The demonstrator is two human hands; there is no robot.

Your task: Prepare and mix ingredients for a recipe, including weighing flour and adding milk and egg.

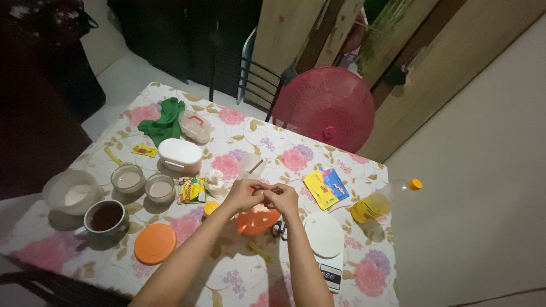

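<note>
While hands (263, 196) meet, orange bowl (257, 220), floury inside

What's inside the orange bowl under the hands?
The orange bowl shows something pale inside. Left hand and right hand meet above it, covering most of the contents, so what it is stays unclear.

We see a dim, slightly soft picture. Light falls from above on the counter (296, 142), brightest at its middle. The left side and far corner sink into near black. Soft shadows lie under the mug (105, 219) and arms. Straight edges bow toward the frame's borders.
</note>
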